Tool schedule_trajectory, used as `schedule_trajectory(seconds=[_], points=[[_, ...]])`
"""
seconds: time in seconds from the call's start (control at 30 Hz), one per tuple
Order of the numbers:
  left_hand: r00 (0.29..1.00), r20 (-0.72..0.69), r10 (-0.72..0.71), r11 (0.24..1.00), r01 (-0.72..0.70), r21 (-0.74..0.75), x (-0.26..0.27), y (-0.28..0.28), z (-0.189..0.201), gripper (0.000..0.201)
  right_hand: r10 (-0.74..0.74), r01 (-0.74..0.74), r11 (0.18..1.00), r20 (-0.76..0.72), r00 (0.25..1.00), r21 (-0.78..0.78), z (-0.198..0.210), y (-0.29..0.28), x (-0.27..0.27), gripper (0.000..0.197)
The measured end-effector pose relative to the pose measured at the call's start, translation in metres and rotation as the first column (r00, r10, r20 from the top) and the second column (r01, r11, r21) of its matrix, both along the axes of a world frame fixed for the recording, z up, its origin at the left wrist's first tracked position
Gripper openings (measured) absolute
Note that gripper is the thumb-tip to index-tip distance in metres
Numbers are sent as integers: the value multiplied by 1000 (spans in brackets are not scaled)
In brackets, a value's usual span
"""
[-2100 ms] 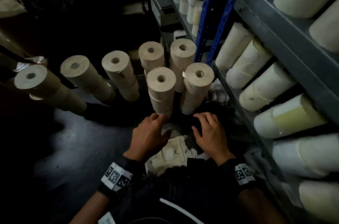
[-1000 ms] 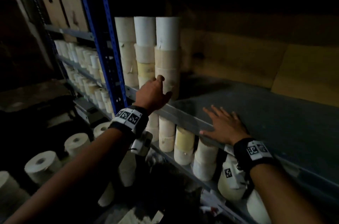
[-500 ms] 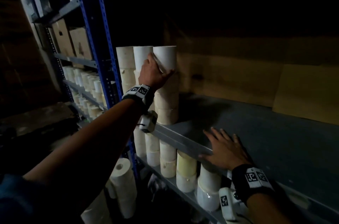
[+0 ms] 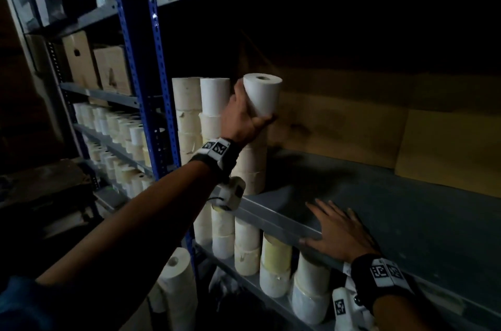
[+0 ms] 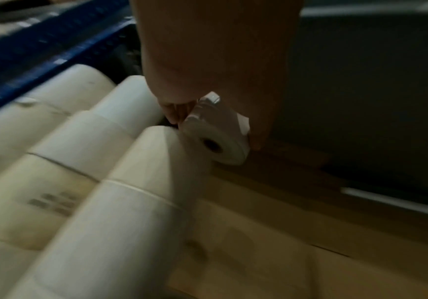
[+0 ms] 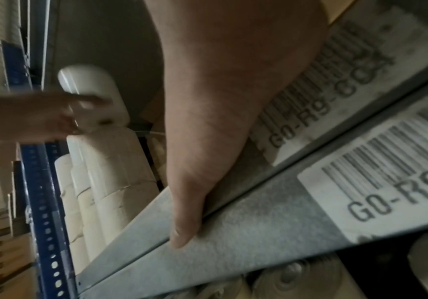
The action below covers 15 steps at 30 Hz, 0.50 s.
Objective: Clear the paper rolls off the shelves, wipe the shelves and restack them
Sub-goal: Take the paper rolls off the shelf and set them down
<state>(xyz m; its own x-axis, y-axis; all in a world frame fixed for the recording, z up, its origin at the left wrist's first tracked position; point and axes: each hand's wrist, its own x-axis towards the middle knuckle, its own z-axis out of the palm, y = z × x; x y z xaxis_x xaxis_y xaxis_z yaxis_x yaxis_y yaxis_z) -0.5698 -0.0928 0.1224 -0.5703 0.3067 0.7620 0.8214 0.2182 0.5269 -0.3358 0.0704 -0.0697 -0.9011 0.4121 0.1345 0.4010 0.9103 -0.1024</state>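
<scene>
My left hand grips a white paper roll, tilted off the top of the rightmost stack on the grey shelf. The left wrist view shows the same roll between thumb and fingers beside the stacked rolls. Two more stacks of rolls stand to its left against the blue upright. My right hand lies flat, fingers spread, on the shelf's front edge; its thumb hangs over the lip.
The shelf below carries several stacked rolls. More rolls fill the bay to the left, with cardboard boxes above. A roll stands on the floor by the upright. Barcode labels are stuck on the shelf edge.
I rose from the rolls on the floor to the shelf. My left hand climbed the rightmost stack and lifted its top roll, tilting it right. My right hand stayed on the shelf edge.
</scene>
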Motion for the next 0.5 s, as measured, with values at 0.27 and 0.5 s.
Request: schedule_trajectory(seconds=[0.27, 0.5], points=[[932, 205, -298, 942, 322, -93, 104, 14, -83, 105, -282, 232, 942, -191, 940, -244, 11, -18, 28, 151], [896, 371, -243, 912, 342, -228, 159, 45, -162, 102, -329, 243, 929, -325, 887, -278, 5, -17, 80, 144]])
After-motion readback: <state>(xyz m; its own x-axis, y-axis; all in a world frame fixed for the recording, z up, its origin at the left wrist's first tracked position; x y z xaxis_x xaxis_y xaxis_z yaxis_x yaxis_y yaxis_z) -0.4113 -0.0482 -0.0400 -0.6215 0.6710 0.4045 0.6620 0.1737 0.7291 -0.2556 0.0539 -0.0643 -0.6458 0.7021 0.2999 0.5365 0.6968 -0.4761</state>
